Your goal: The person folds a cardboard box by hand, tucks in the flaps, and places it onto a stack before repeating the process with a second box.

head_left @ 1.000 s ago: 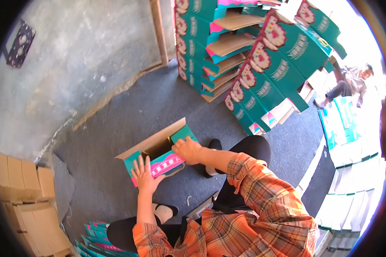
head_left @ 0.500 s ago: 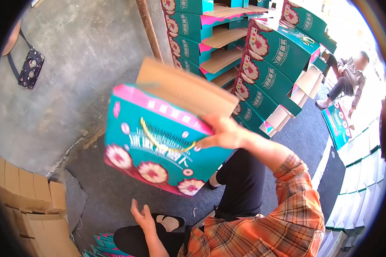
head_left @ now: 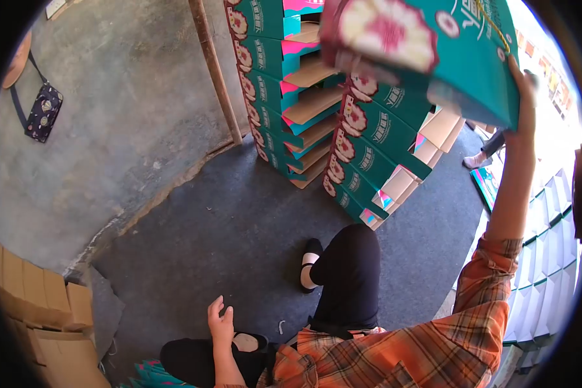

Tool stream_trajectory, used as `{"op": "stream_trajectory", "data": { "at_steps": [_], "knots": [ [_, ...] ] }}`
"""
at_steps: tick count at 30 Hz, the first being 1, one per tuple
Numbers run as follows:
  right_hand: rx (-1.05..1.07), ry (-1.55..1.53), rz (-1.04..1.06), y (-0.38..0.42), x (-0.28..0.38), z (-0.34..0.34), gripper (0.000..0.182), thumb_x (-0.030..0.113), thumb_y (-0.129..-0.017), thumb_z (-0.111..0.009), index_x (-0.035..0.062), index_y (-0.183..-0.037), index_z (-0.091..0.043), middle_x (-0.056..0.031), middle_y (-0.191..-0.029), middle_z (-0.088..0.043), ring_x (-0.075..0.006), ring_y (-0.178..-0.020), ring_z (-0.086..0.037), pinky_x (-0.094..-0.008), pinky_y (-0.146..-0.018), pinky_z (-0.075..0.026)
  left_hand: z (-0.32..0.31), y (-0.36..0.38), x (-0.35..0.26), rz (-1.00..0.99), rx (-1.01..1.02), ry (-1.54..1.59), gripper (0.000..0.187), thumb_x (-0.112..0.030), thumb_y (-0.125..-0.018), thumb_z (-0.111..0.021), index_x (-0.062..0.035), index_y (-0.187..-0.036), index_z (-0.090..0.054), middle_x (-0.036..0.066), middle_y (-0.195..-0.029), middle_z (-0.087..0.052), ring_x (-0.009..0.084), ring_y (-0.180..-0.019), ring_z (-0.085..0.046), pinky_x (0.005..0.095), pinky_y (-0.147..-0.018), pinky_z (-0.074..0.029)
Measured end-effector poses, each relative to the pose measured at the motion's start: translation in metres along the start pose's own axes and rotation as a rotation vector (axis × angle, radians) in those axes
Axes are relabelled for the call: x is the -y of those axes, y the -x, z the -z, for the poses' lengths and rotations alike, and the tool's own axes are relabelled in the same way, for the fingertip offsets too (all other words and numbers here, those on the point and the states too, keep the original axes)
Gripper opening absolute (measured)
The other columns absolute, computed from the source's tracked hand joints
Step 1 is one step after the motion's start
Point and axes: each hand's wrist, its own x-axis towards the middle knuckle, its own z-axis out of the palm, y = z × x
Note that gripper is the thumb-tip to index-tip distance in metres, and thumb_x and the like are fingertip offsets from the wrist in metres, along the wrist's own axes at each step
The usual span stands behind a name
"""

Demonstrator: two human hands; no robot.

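High at the upper right, my right hand [head_left: 524,94] grips a teal carton [head_left: 475,64] by its edge, with the arm stretched up and out. The carton has pink-and-white radish-slice pictures, white lettering and a yellow cord handle. It is tilted and partly blurred, and overlaps the top of a stack of matching cartons [head_left: 385,132] in this view. My left hand [head_left: 221,321] is open above my lap, fingers apart and lightly curled, holding nothing. Folded teal cardboard [head_left: 155,375] lies low beside my left leg.
Another stack of teal cartons [head_left: 262,81] with open flaps stands near a rusty pole [head_left: 215,71]. Brown cardboard boxes [head_left: 39,291] are at the left. Rows of white-sided cartons [head_left: 543,278] line the right, near a seated person's leg [head_left: 491,145]. A patterned bag [head_left: 44,113] hangs at the wall.
My right hand has swung the carton up and to the right, from in front of me to the stack's top. My left hand stays near my lap.
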Motion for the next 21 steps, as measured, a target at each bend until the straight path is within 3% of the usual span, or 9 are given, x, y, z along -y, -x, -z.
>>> {"op": "stream_trajectory", "data": {
  "at_steps": [1, 5, 6, 8, 14, 18, 19, 20, 21],
  "knots": [
    [0.122, 0.093, -0.029, -0.023, 0.007, 0.017, 0.036, 0.029, -0.091, -0.064, -0.0001, -0.112, -0.064, -0.0074, -0.096, -0.069, -0.0132, -0.08, -0.067, -0.0231, -0.071, -0.054, -0.003, -0.002, 0.0, -0.011, 0.023, -0.045, 0.041, 0.0, -0.084, -0.064, -0.0034, -0.124, -0.058, 0.013, -0.125, -0.054, 0.0264, -0.11, -0.058, 0.0338, -0.085, -0.053],
    [0.148, 0.003, -0.139, -0.076, -0.007, 0.023, 0.035, 0.031, -0.09, -0.066, 0.0013, -0.108, -0.064, -0.0068, -0.086, -0.069, -0.0135, -0.073, -0.068, -0.0242, -0.062, -0.056, -0.014, -0.003, -0.01, 0.003, 0.038, -0.007, 0.039, -0.001, -0.083, -0.064, -0.0026, -0.122, -0.06, 0.014, -0.121, -0.057, 0.0255, -0.106, -0.061, 0.0343, -0.086, -0.052],
    [0.074, 0.091, -0.21, -0.084, -0.009, 0.025, 0.038, 0.037, -0.086, -0.07, 0.0027, -0.101, -0.065, -0.0048, -0.081, -0.068, -0.012, -0.066, -0.066, -0.0248, -0.055, -0.056, -0.015, -0.004, -0.007, 0.001, 0.058, -0.025, 0.039, -0.001, -0.083, -0.064, -0.0025, -0.121, -0.06, 0.014, -0.12, -0.058, 0.0249, -0.104, -0.062, 0.0349, -0.086, -0.052],
    [-0.119, 0.143, -0.369, -0.115, -0.026, 0.025, 0.041, 0.04, -0.081, -0.071, 0.0046, -0.1, -0.064, -0.0059, -0.082, -0.067, -0.0137, -0.065, -0.064, -0.0278, -0.06, -0.056, -0.018, -0.006, 0.003, 0.0, 0.075, -0.04, 0.038, -0.002, -0.083, -0.064, -0.0024, -0.121, -0.06, 0.014, -0.118, -0.059, 0.0242, -0.103, -0.063, 0.0355, -0.087, -0.051],
    [-0.32, -0.1, -0.442, -0.139, -0.075, 0.0, 0.049, 0.04, -0.075, -0.075, -0.0014, -0.094, -0.059, -0.0068, -0.077, -0.06, -0.014, -0.063, -0.061, -0.0281, -0.057, -0.056, -0.015, -0.003, 0.017, 0.08, 0.142, -0.034, 0.035, -0.005, -0.083, -0.064, -0.0016, -0.117, -0.062, 0.014, -0.109, -0.065, 0.023, -0.094, -0.065, 0.0338, -0.085, -0.051],
    [-0.379, 0.189, -0.534, -0.173, -0.109, 0.011, 0.044, 0.043, -0.079, -0.071, 0.0065, -0.1, -0.058, -0.007, -0.081, -0.062, -0.0184, -0.072, -0.063, -0.0348, -0.061, -0.057, -0.009, -0.005, 0.029, 0.106, 0.126, -0.085, 0.035, -0.005, -0.082, -0.065, -0.0011, -0.117, -0.062, 0.015, -0.109, -0.065, 0.0232, -0.094, -0.065, 0.0337, -0.084, -0.051],
    [-0.459, 0.024, -0.491, -0.167, -0.115, 0.007, 0.043, 0.048, -0.077, -0.07, 0.0118, -0.098, -0.06, -0.0058, -0.083, -0.064, -0.0186, -0.072, -0.063, -0.0394, -0.066, -0.056, -0.011, -0.005, 0.034, 0.138, 0.117, -0.087, 0.035, -0.006, -0.083, -0.065, -0.001, -0.117, -0.062, 0.015, -0.109, -0.065, 0.0232, -0.093, -0.065, 0.0336, -0.084, -0.052],
    [-0.452, 0.023, -0.491, -0.163, -0.115, 0.004, 0.043, 0.048, -0.077, -0.07, 0.0118, -0.098, -0.06, -0.0058, -0.083, -0.064, -0.0186, -0.072, -0.063, -0.0394, -0.066, -0.056, -0.011, -0.003, 0.039, 0.175, 0.112, -0.094, 0.034, -0.006, -0.083, -0.065, -0.001, -0.117, -0.062, 0.015, -0.109, -0.065, 0.0232, -0.093, -0.065, 0.0336, -0.083, -0.052],
    [-0.411, 0.045, -0.483, -0.159, -0.114, 0.001, 0.047, 0.051, -0.074, -0.072, 0.0092, -0.089, -0.058, -0.0025, -0.071, -0.06, -0.0142, -0.059, -0.059, -0.0312, -0.055, -0.054, -0.01, -0.004, 0.04, 0.178, 0.108, -0.093, 0.034, -0.006, -0.083, -0.065, -0.001, -0.117, -0.062, 0.015, -0.109, -0.065, 0.0232, -0.093, -0.065, 0.0336, -0.083, -0.052]
  ]
}}
